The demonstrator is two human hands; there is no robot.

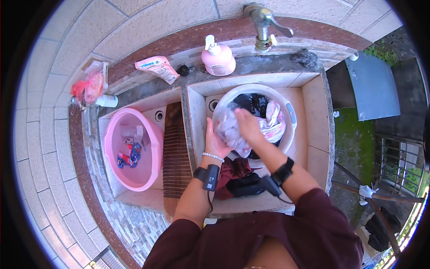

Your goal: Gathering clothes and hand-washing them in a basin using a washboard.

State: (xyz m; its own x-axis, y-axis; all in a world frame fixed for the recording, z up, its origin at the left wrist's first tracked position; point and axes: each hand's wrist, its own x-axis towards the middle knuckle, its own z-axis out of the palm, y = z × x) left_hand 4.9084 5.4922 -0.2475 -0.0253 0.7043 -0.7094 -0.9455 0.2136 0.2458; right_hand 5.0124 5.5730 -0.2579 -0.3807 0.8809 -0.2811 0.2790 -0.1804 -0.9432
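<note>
A white basin (291,134) stands in the right sink compartment with a black cloth (252,102) and a striped white and pink cloth (273,126) in it. Over its left side, a wet, pale, bunched cloth (231,129) lies between my two hands. My left hand (214,141) supports it from the left, palm up, fingers apart. My right hand (248,126) presses on the cloth from above; its fingertips are partly hidden, so its grip is unclear. Below the basin, a dark red cloth (233,171) and a black garment (247,185) lie in the sink near my forearms.
A ribbed wooden washboard (176,151) leans beside the divider. The left compartment holds a pink basin (112,158) with small cloths. A pink pump bottle (219,60), a soft pouch (158,69) and a dark scrubber (305,58) lie along the back ledge, under a metal tap (263,27).
</note>
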